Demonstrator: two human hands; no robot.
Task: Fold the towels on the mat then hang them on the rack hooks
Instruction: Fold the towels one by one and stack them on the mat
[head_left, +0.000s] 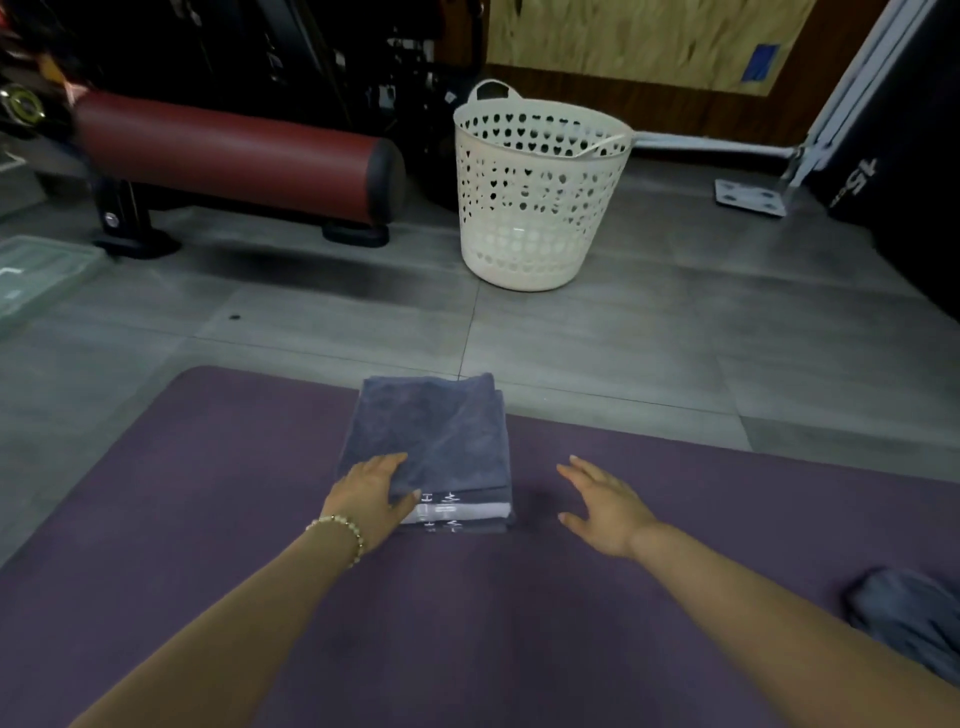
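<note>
Head view: a folded towel stack (431, 447) lies at frame centre on the mat (208, 519). The left hand (369, 499) rests flat on its near left corner, fingers (389, 462) spread, gripping nothing. The right hand (602, 504) hovers just right of the stack, fingers splayed and empty. A basket (535, 192) stands above centre.

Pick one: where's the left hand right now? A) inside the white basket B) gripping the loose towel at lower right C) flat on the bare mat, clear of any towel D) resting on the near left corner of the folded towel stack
D: the left hand lies on the near left corner of the folded towel stack on the mat, while the right hand hovers open beside it.
</note>
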